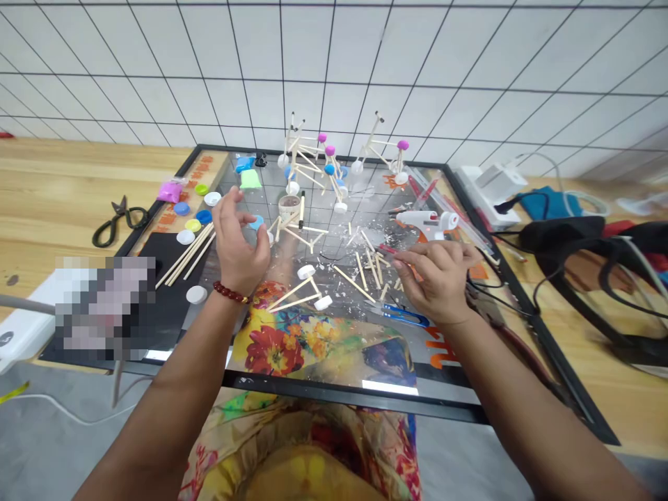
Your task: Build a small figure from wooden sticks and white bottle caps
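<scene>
Disc of pale-blue foam [256, 223] just beside the left grip [237, 240], fingers open and apart, with the right grip [437, 282] pinched together on a slim red object [387, 248] above scattered pale wooden sticks [371, 268] on a black-framed glass board [334, 398].

White wall tiles [334, 56] ruled in a black grid, far side. Table [67, 174] pale tan wood with faint streaked grain, left and right. Bottle caps [193, 225] at left: blue, white, yellow, lime. Clay packs far left: pink [170, 191], mint green [250, 179], sky blue [244, 164]. Stick models [313, 156] pale wood, topped with magenta and blue balls. Glue gun [425, 221] white, orange beneath. Scissors [119, 223] black. Pliers [401, 316] blue-handled, near right. Bracelet [229, 292] dark red beads. Blue cap [256, 223] just beside the left-hand fingers [232, 202]. Floral shirt [307, 445] near: red, yellow, green blooms, repeated in the glossy board's reflection.
</scene>
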`<act>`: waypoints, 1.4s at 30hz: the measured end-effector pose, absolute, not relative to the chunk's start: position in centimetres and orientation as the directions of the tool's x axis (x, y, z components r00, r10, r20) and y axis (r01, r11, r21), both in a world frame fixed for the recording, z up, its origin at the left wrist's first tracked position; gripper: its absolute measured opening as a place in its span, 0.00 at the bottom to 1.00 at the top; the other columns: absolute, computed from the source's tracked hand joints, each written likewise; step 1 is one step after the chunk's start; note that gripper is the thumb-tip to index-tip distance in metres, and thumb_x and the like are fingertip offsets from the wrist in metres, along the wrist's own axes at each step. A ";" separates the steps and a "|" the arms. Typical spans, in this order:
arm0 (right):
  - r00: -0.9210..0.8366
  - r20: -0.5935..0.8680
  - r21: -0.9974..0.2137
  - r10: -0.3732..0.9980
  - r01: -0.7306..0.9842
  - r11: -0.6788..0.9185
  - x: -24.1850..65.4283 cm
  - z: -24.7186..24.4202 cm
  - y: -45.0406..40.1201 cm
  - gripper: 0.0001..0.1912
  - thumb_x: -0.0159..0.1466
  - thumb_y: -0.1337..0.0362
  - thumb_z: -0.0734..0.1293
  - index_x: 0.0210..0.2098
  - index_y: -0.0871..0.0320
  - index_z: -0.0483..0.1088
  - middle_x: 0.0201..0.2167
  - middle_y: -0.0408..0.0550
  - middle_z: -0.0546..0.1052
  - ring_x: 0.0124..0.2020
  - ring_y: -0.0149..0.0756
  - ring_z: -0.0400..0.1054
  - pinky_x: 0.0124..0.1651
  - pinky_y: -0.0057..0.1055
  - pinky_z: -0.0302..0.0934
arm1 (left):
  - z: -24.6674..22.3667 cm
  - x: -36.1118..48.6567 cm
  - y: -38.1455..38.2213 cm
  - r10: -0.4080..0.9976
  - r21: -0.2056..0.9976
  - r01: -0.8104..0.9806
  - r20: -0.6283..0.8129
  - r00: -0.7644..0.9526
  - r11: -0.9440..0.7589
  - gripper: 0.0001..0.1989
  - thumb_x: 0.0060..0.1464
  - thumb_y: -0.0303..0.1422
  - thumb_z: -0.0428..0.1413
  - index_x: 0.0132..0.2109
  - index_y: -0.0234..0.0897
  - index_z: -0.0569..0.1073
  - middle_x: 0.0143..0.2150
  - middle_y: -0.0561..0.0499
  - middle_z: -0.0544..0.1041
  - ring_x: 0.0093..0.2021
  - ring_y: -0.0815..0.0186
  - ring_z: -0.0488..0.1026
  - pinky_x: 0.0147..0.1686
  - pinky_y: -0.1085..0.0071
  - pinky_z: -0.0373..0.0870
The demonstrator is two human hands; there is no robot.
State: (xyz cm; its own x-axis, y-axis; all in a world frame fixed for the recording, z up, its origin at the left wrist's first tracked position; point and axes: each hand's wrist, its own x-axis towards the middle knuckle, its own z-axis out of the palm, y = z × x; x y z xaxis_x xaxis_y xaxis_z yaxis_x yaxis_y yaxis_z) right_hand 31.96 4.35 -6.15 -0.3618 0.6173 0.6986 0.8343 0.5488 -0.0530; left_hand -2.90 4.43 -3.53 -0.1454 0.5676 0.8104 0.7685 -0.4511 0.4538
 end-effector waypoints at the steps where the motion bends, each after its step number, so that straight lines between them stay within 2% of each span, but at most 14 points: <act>1: -0.366 0.702 -0.051 0.610 0.830 0.556 31.9 -6.1 4.3 0.06 0.66 0.58 0.67 0.39 0.49 0.76 0.35 0.46 0.78 0.42 0.43 0.67 0.50 0.46 0.46 | -3.4 -3.0 4.4 0.553 0.445 0.765 0.821 -0.141 -0.465 0.31 0.61 0.37 0.56 0.67 0.41 0.56 0.60 0.41 0.67 0.40 0.65 0.73 0.47 0.56 0.76; 5: -0.370 0.685 -0.059 0.628 0.830 0.554 31.6 -5.8 4.1 0.06 0.66 0.58 0.67 0.39 0.49 0.76 0.35 0.47 0.78 0.42 0.43 0.66 0.49 0.46 0.46 | -2.8 -3.5 4.3 0.486 0.428 0.754 0.858 -0.166 -0.498 0.34 0.56 0.35 0.58 0.68 0.47 0.56 0.60 0.43 0.66 0.41 0.63 0.74 0.47 0.56 0.76; 9: -0.370 0.674 -0.063 0.639 0.834 0.548 31.5 -5.7 3.9 0.06 0.67 0.58 0.66 0.39 0.49 0.76 0.36 0.47 0.78 0.43 0.44 0.67 0.50 0.48 0.48 | -2.4 -3.7 4.0 0.497 0.465 0.777 0.837 -0.230 -0.425 0.35 0.56 0.34 0.57 0.68 0.50 0.54 0.62 0.42 0.65 0.44 0.60 0.75 0.50 0.56 0.76; 16: -0.359 0.666 -0.055 0.654 0.851 0.523 31.7 -6.1 4.4 0.08 0.66 0.57 0.66 0.40 0.48 0.77 0.36 0.48 0.77 0.44 0.46 0.66 0.51 0.50 0.48 | -2.2 -3.0 3.8 0.489 0.428 0.785 0.852 -0.185 -0.449 0.31 0.58 0.34 0.57 0.66 0.39 0.57 0.60 0.39 0.65 0.44 0.63 0.74 0.50 0.57 0.75; 22: -0.377 0.669 -0.051 0.641 0.837 0.545 31.2 -6.2 4.6 0.08 0.67 0.57 0.65 0.39 0.49 0.76 0.35 0.48 0.77 0.44 0.46 0.65 0.50 0.48 0.47 | -2.9 -3.2 4.2 0.495 0.454 0.756 0.846 -0.199 -0.471 0.29 0.59 0.40 0.57 0.64 0.45 0.58 0.61 0.40 0.65 0.45 0.59 0.74 0.51 0.55 0.73; 29: -0.449 0.638 -0.055 0.626 0.784 0.619 28.8 -5.6 4.3 0.09 0.68 0.56 0.63 0.38 0.49 0.74 0.36 0.47 0.77 0.45 0.47 0.66 0.50 0.49 0.46 | -2.4 -4.3 4.9 0.517 0.425 0.824 0.833 -0.196 -0.373 0.26 0.64 0.50 0.52 0.57 0.36 0.62 0.56 0.43 0.67 0.44 0.68 0.70 0.48 0.57 0.72; 31: -0.457 0.647 -0.057 0.611 0.770 0.636 28.3 -5.4 4.2 0.09 0.69 0.57 0.62 0.38 0.49 0.74 0.35 0.46 0.78 0.45 0.46 0.67 0.51 0.49 0.46 | -1.5 -4.4 3.9 0.549 0.444 0.835 0.807 -0.216 -0.324 0.20 0.63 0.47 0.54 0.52 0.36 0.66 0.51 0.45 0.70 0.45 0.66 0.70 0.46 0.58 0.72; 33: -0.447 0.655 -0.067 0.610 0.769 0.636 27.9 -5.3 3.9 0.08 0.69 0.58 0.63 0.38 0.49 0.74 0.35 0.46 0.78 0.45 0.46 0.67 0.51 0.50 0.46 | -0.7 -4.1 2.1 0.594 0.441 0.843 0.782 -0.192 -0.308 0.12 0.61 0.41 0.58 0.44 0.37 0.69 0.43 0.46 0.73 0.43 0.65 0.71 0.43 0.60 0.73; 36: -0.458 0.648 -0.105 0.608 0.737 0.667 27.4 -5.0 3.2 0.07 0.69 0.59 0.64 0.40 0.49 0.74 0.37 0.46 0.79 0.44 0.45 0.69 0.52 0.48 0.49 | -0.7 -3.0 -1.7 0.671 0.417 0.852 0.733 -0.110 -0.315 0.03 0.59 0.31 0.56 0.41 0.39 0.72 0.38 0.49 0.76 0.39 0.63 0.73 0.41 0.60 0.73; 38: -0.497 0.616 -0.166 0.611 0.676 0.718 26.9 -4.6 2.8 0.07 0.70 0.60 0.63 0.42 0.50 0.74 0.38 0.46 0.80 0.43 0.42 0.70 0.51 0.45 0.52 | -1.4 -2.1 -4.0 0.770 0.387 0.864 0.637 0.000 -0.321 0.03 0.58 0.31 0.57 0.41 0.40 0.72 0.39 0.49 0.78 0.41 0.60 0.75 0.43 0.59 0.74; 42: -0.615 0.443 -0.364 0.652 0.541 0.758 25.8 -3.0 2.7 0.09 0.70 0.63 0.62 0.46 0.52 0.73 0.43 0.49 0.80 0.46 0.42 0.72 0.49 0.42 0.59 | -2.9 -1.1 -6.8 0.888 0.430 0.870 0.460 0.018 -0.240 0.11 0.59 0.32 0.57 0.49 0.41 0.71 0.48 0.45 0.78 0.50 0.55 0.75 0.50 0.56 0.74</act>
